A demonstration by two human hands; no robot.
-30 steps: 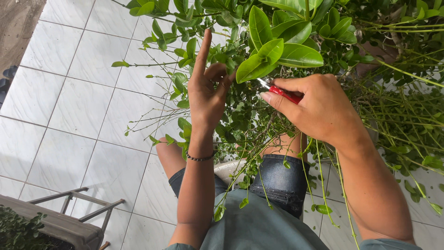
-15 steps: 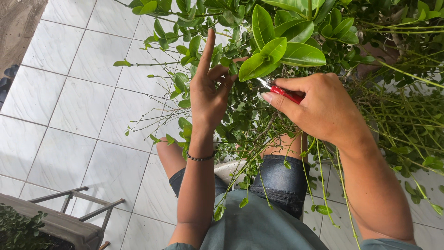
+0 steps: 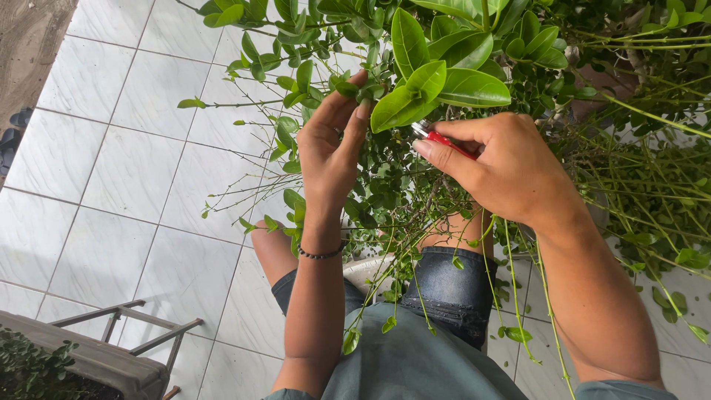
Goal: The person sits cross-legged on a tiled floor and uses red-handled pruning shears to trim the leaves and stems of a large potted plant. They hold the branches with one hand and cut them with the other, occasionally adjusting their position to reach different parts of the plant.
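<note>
left hand (image 3: 332,152) pinching leafy sprig (image 3: 348,90) | right hand (image 3: 503,167) gripping red-handled snips (image 3: 443,138) | white tile floor (image 3: 133,170)

Left hand (image 3: 331,152) left of right hand (image 3: 503,167); pruner (image 3: 442,138), perhaps, between, among leaves (image 3: 437,81).

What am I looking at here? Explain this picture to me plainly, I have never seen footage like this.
There is no machine here. A person wears a camera on the head, so you look down over their own arms and knees. The left hand pinches a twig of the leafy plant between thumb and fingers. The right hand grips a small cutting tool with red handles, its tip hidden among the leaves. A dark bead bracelet sits on the left wrist. Below lies a white tiled floor, and a grey planter on a metal stand shows at bottom left.
</note>
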